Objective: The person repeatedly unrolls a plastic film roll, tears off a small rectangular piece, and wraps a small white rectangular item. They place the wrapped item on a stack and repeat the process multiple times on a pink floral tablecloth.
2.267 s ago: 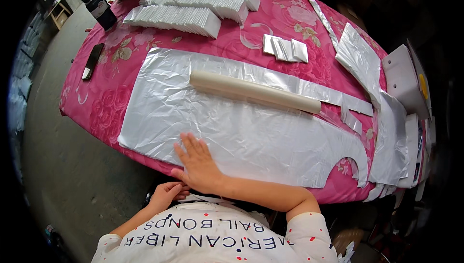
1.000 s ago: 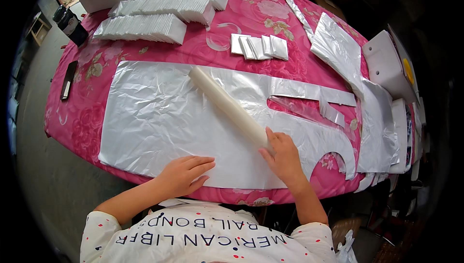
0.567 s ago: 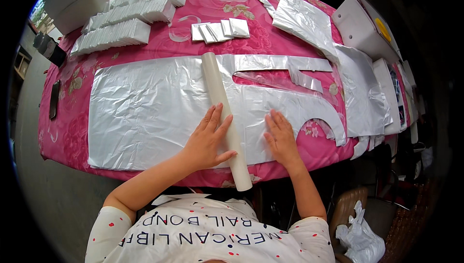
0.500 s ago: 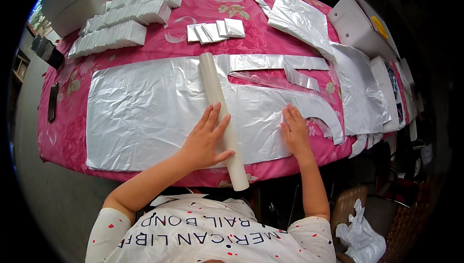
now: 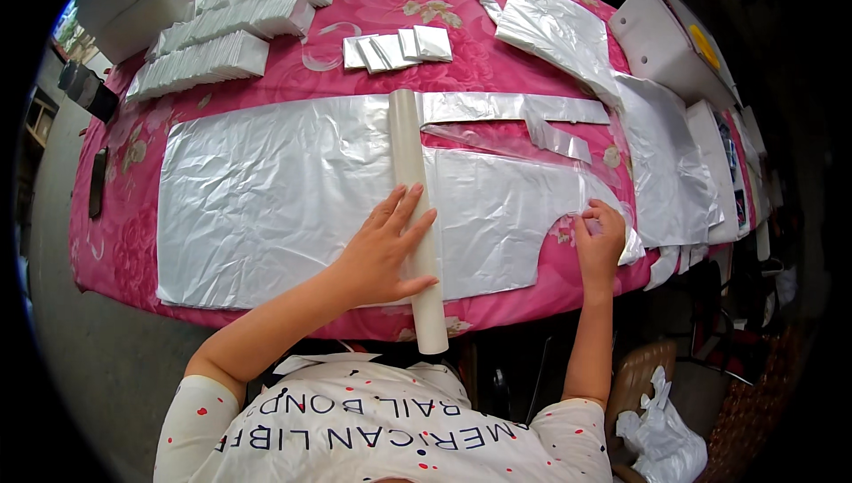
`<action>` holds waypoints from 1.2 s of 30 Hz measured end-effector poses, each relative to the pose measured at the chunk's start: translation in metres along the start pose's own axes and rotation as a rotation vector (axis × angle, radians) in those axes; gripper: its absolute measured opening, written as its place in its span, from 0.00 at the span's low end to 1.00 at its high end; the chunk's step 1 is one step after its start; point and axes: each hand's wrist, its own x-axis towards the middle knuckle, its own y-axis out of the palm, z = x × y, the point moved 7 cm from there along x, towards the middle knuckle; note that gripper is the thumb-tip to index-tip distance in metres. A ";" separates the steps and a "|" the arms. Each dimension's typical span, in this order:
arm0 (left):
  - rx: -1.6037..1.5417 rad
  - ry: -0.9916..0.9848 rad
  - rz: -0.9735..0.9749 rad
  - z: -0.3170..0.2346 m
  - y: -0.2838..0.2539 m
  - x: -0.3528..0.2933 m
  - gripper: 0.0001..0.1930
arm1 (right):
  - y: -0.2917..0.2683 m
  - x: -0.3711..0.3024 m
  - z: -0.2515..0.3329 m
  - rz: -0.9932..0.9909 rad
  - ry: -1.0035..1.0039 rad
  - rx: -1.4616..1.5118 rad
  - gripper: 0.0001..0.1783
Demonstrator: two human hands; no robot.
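Note:
A stack of thin, silvery-white plastic aprons [image 5: 266,208] lies spread across the table, its cut-out straps at the right end. Across it, near the middle, rests a long beige tube [image 5: 429,314], its near end jutting past the table edge. My left hand [image 5: 386,239] lies over the tube and the film beside it, fingers spread. At the curved cut-out on the right, my right hand [image 5: 603,230] pinches the edge of the top plastic apron [image 5: 497,208] between thumb and fingers. How many layers it holds I cannot make out.
Several folded film packets [image 5: 395,50] lie behind the stack, and rows of packed ones [image 5: 209,57] stand at the far left by a white box [image 5: 146,4]. More film sheets [image 5: 657,164] and a white container [image 5: 661,35] sit on the right. A dark phone-like object [image 5: 98,183] lies far left.
My right hand has moved right from lying flat on the film to pinching its strap edge. Under my left hand, the tube has swung straighter, its far end shifting right.

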 end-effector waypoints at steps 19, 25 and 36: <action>-0.777 -0.978 -0.129 0.206 -0.118 -0.190 0.16 | 0.021 -0.089 0.190 0.775 0.091 0.252 0.25; 0.600 -0.394 -0.323 0.127 -0.175 -0.138 0.16 | 0.048 -0.129 0.179 0.978 0.230 0.283 0.29; -0.036 -0.106 -0.132 0.033 0.008 -0.022 0.28 | 0.047 -0.131 0.177 1.132 0.236 0.319 0.30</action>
